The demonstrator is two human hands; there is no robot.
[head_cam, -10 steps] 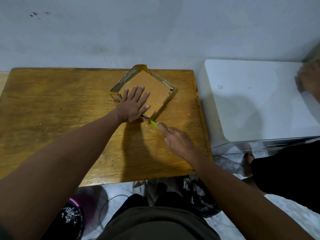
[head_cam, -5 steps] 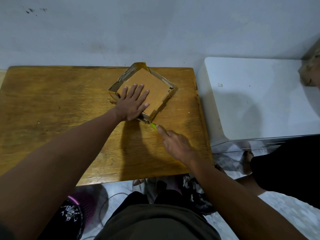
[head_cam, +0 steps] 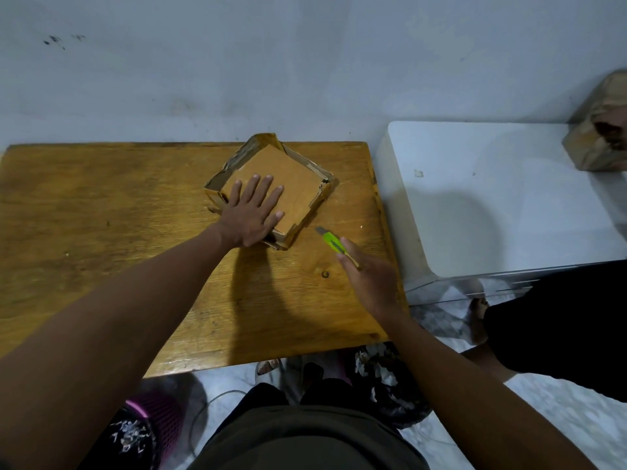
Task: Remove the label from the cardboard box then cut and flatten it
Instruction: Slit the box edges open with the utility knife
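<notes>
A small brown cardboard box [head_cam: 291,184] lies turned like a diamond on the wooden table [head_cam: 101,215], near its far edge. Its side walls look torn and partly folded outward. My left hand [head_cam: 252,212] presses flat on the box's top face, fingers spread. My right hand [head_cam: 368,276] is closed around a green utility knife [head_cam: 334,244]. The bare blade tip points at the box's near right side and stands a short way off it, above the table.
A white appliance [head_cam: 492,205] stands right of the table, with a crumpled brown paper lump [head_cam: 604,130] on its far right. Another person's dark-clothed leg [head_cam: 559,320] and foot are at the right. A purple basket [head_cam: 156,412] sits on the floor below.
My right hand has drawn the knife away from the box's near corner, to the right. The blade, earlier at the corner, is now free of the cardboard. My left hand stays pressed on the box.
</notes>
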